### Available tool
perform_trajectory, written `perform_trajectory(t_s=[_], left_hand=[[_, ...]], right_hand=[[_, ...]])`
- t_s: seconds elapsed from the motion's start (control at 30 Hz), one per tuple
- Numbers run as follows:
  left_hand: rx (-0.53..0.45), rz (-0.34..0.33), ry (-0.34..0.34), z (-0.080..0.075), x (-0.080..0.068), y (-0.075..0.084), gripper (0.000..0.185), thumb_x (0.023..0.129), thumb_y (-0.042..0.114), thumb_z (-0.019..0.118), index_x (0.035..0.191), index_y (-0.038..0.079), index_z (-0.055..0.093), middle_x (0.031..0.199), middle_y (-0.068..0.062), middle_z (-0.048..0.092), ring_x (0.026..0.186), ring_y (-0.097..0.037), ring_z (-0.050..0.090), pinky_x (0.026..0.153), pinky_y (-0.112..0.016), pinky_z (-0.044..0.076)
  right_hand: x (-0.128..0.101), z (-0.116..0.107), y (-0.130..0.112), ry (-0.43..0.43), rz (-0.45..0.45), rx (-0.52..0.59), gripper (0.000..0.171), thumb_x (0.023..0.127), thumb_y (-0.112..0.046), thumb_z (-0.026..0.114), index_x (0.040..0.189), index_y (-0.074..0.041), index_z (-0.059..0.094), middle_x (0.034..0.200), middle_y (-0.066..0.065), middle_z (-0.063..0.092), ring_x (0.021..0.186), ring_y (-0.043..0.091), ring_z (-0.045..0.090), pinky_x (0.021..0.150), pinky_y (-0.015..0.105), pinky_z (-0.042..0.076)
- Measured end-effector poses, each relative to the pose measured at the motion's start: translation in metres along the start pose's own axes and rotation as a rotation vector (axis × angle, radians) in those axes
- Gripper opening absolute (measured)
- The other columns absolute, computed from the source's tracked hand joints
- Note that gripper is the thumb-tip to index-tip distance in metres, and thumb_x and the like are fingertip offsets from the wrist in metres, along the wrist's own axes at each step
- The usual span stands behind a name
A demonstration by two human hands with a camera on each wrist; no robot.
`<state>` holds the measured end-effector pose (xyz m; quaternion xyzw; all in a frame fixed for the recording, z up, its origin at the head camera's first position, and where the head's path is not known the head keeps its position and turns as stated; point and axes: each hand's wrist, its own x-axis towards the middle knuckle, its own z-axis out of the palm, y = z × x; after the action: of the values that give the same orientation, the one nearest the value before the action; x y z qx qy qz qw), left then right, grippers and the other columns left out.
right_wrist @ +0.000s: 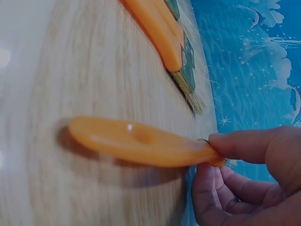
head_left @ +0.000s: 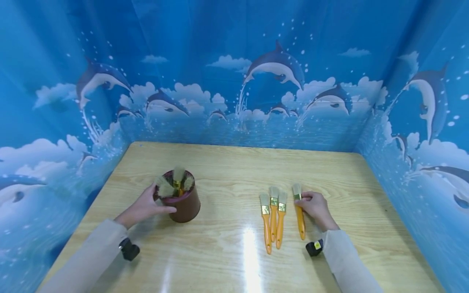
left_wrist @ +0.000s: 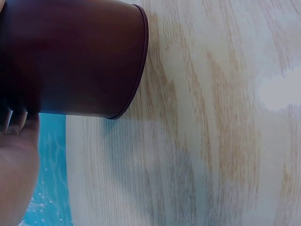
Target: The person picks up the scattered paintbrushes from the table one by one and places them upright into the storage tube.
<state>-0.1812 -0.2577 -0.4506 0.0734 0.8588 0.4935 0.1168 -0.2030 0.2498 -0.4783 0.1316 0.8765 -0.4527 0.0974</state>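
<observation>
A dark brown cup (head_left: 185, 202) stands on the wooden table (head_left: 234, 171) with several brushes (head_left: 175, 184) bristle-up inside. My left hand (head_left: 146, 205) wraps around its left side, thumb across the front; the cup's wall (left_wrist: 70, 56) fills the left wrist view. My right hand (head_left: 316, 208) pinches an orange-handled brush (head_left: 299, 211) near its ferrule, the brush lying on the table. In the right wrist view my fingertips (right_wrist: 235, 143) pinch that handle (right_wrist: 141, 141). Three more orange-handled brushes (head_left: 272, 217) lie side by side just left of it.
Blue dolphin-print curtains (head_left: 234, 81) wall the table at the back and both sides. A bright glare strip (head_left: 250, 260) lies on the wood near the front edge.
</observation>
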Motion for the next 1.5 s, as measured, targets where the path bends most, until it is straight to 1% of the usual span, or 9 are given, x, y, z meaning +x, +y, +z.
perform_trajectory(t_s=[0.27, 0.4, 0.5, 0.67, 0.83, 0.93, 1.03, 1.23, 1.5], left_hand=[[0.008, -0.015, -0.004, -0.001, -0.001, 0.000, 0.109, 0.075, 0.035, 0.082, 0.153, 0.007, 0.012, 0.152, -0.024, 0.025, 0.137, -0.046, 0.027, 0.109, -0.061, 0.027], [0.003, -0.016, -0.001, -0.001, -0.002, -0.001, 0.109, 0.075, 0.035, 0.082, 0.154, 0.008, 0.012, 0.153, -0.023, 0.025, 0.137, -0.045, 0.027, 0.110, -0.061, 0.027], [0.002, -0.007, -0.003, 0.000, -0.001, -0.001, 0.109, 0.075, 0.035, 0.082, 0.154, 0.009, 0.012, 0.153, -0.023, 0.026, 0.137, -0.045, 0.028, 0.109, -0.061, 0.027], [0.007, -0.003, -0.002, 0.000, -0.001, -0.002, 0.109, 0.074, 0.035, 0.082, 0.154, 0.008, 0.012, 0.152, -0.023, 0.026, 0.136, -0.045, 0.029, 0.109, -0.061, 0.027], [0.007, 0.001, -0.001, 0.000, -0.001, -0.002, 0.108, 0.075, 0.035, 0.082, 0.154, 0.009, 0.012, 0.152, -0.023, 0.026, 0.136, -0.045, 0.029, 0.110, -0.061, 0.027], [0.008, 0.003, -0.001, 0.000, -0.001, -0.002, 0.108, 0.075, 0.035, 0.082, 0.154, 0.009, 0.013, 0.152, -0.023, 0.026, 0.137, -0.045, 0.028, 0.110, -0.061, 0.027], [0.011, 0.008, 0.001, 0.000, -0.001, -0.001, 0.107, 0.075, 0.035, 0.082, 0.153, 0.008, 0.013, 0.152, -0.023, 0.027, 0.136, -0.045, 0.029, 0.109, -0.061, 0.027], [0.011, 0.013, 0.007, 0.000, -0.001, -0.002, 0.108, 0.074, 0.034, 0.083, 0.153, 0.008, 0.014, 0.151, -0.023, 0.028, 0.135, -0.045, 0.031, 0.109, -0.061, 0.028], [0.019, 0.009, 0.008, -0.001, -0.001, -0.003, 0.109, 0.073, 0.035, 0.083, 0.153, 0.007, 0.014, 0.150, -0.024, 0.030, 0.135, -0.045, 0.032, 0.109, -0.060, 0.029]], right_hand=[[-0.004, -0.009, -0.003, 0.049, -0.021, -0.025, 0.041, 0.087, -0.010, 0.066, 0.121, 0.012, 0.056, 0.096, 0.014, 0.060, 0.083, 0.019, 0.055, 0.063, 0.021, 0.048], [-0.005, -0.012, -0.008, 0.067, -0.044, -0.038, 0.042, 0.087, -0.011, 0.066, 0.122, 0.011, 0.056, 0.099, 0.015, 0.060, 0.085, 0.019, 0.055, 0.065, 0.021, 0.047], [-0.006, -0.013, -0.015, 0.072, -0.035, -0.031, 0.044, 0.088, -0.013, 0.066, 0.125, 0.009, 0.055, 0.102, 0.015, 0.060, 0.087, 0.019, 0.056, 0.067, 0.022, 0.048], [-0.009, -0.010, -0.033, 0.050, -0.036, -0.018, 0.045, 0.089, -0.015, 0.065, 0.127, 0.006, 0.054, 0.108, 0.015, 0.057, 0.088, 0.020, 0.057, 0.071, 0.028, 0.053], [-0.011, -0.006, -0.053, 0.019, -0.095, 0.009, 0.045, 0.090, -0.015, 0.064, 0.128, 0.006, 0.053, 0.108, 0.016, 0.056, 0.087, 0.021, 0.059, 0.076, 0.038, 0.057], [-0.011, -0.004, -0.064, 0.007, -0.132, 0.030, 0.045, 0.090, -0.016, 0.065, 0.128, 0.006, 0.053, 0.106, 0.016, 0.056, 0.086, 0.020, 0.061, 0.077, 0.040, 0.057], [-0.011, -0.001, -0.076, -0.011, -0.159, 0.053, 0.044, 0.090, -0.017, 0.065, 0.127, 0.004, 0.054, 0.105, 0.014, 0.056, 0.085, 0.019, 0.061, 0.077, 0.039, 0.057], [-0.015, 0.009, -0.100, -0.048, -0.210, 0.081, 0.039, 0.090, -0.017, 0.065, 0.122, 0.003, 0.055, 0.103, 0.013, 0.056, 0.084, 0.020, 0.061, 0.069, 0.028, 0.055], [-0.024, 0.030, -0.136, -0.107, -0.256, 0.100, 0.033, 0.090, -0.017, 0.066, 0.116, -0.001, 0.056, 0.104, 0.013, 0.056, 0.091, 0.024, 0.059, 0.072, 0.031, 0.055]])
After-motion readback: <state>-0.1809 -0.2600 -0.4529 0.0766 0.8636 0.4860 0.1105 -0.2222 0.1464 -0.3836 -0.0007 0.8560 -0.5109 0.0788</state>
